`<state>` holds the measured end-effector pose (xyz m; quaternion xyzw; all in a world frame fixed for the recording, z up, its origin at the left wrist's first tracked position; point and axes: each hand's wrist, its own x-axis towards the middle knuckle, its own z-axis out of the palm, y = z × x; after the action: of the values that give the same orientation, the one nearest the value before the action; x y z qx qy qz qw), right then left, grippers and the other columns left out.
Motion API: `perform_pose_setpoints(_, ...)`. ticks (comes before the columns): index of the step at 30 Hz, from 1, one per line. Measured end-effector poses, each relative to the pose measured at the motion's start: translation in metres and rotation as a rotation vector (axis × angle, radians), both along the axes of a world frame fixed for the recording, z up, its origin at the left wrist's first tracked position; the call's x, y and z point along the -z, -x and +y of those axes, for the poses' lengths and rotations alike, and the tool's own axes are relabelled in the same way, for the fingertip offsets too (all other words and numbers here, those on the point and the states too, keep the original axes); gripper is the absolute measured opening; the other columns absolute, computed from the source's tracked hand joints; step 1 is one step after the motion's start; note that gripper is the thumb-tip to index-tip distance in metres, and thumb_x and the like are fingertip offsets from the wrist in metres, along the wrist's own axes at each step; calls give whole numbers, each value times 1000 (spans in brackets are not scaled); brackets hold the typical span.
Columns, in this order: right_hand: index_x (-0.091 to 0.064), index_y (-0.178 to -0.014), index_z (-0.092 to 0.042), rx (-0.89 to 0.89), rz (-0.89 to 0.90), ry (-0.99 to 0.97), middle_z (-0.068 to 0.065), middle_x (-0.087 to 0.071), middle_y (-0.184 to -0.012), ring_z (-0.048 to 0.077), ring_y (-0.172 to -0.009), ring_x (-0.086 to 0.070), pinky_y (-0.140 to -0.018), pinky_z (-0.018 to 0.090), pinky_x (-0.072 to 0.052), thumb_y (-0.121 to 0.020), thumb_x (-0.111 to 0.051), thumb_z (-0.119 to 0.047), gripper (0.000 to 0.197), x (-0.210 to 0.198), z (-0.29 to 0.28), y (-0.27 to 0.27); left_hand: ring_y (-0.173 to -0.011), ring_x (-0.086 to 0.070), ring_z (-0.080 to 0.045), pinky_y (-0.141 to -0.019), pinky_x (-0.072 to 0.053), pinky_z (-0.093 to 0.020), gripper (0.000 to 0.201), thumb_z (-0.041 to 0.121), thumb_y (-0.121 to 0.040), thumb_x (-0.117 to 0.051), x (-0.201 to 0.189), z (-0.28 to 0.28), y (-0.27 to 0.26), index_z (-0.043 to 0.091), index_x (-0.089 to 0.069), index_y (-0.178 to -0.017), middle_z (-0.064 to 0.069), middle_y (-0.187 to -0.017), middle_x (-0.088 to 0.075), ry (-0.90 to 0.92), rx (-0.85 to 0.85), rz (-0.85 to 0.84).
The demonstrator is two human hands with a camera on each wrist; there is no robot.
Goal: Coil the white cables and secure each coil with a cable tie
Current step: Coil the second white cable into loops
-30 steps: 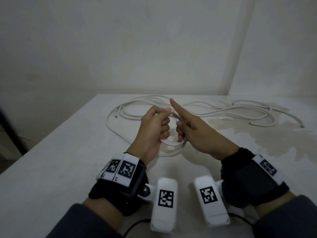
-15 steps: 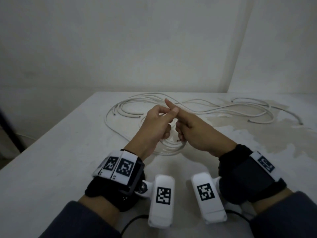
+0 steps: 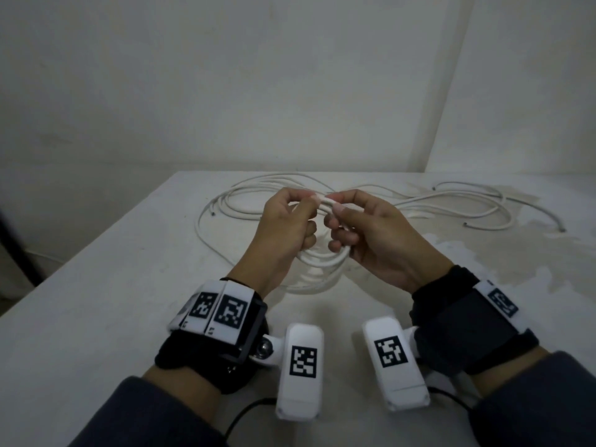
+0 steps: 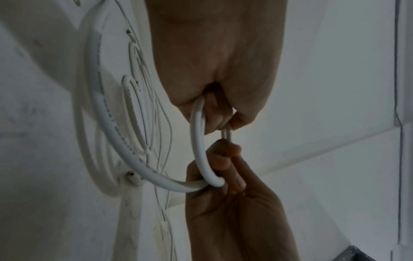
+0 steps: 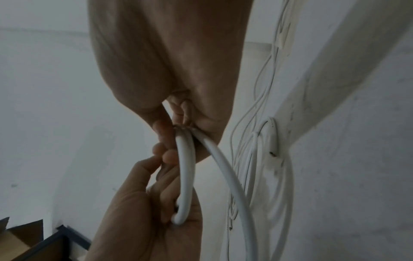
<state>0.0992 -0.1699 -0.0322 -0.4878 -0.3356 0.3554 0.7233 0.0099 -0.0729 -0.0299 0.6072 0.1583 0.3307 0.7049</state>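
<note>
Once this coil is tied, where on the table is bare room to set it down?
Bare patch: near-left table, between the left edge and the left hand. Crowded: loose white cables sprawl along the far edge, and the coil hangs between the left hand and right hand. Right side is free but stained.

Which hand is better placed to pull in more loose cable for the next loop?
Probably the right hand: the cable's free run leaves from its grip. The left hand grips only the coil, so it can keep holding.
</note>
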Motion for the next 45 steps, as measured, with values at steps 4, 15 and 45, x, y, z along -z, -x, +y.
perform_pose_setpoints(4,-59,-95,-7,-29,-52,66,0,-45,-56,7,-44,-33,-51,21,-43,-101,-41,-11,20,-1,-1,1,-37,-31,-2,-38,-30,-15,9,9,-97,-48,3,0,3,11,-49,-89,5,-59,-51,-103,48,-17)
perform_pose_setpoints(15,-47,-64,-14,219,-19,135,-6,-34,-47,7,-37,-31,-38,18,-33,-101,-44,-29,40,3,9,-6,-67,-51,-5,-58,-42,-10,13,19,-96,-53,13,1,-4,12,-56,-107,4,-82,-56,-446,-57,117)
perform_pose_setpoints(45,-45,-60,-14,206,-389,202,-11,-31,-42,6,-38,-28,-39,16,-30,-103,-41,-28,45,1,-3,-9,-91,-69,-18,-73,-60,-33,43,14,-102,-37,0,-7,6,24,-34,-144,-9,-122,-62,-80,67,-65)
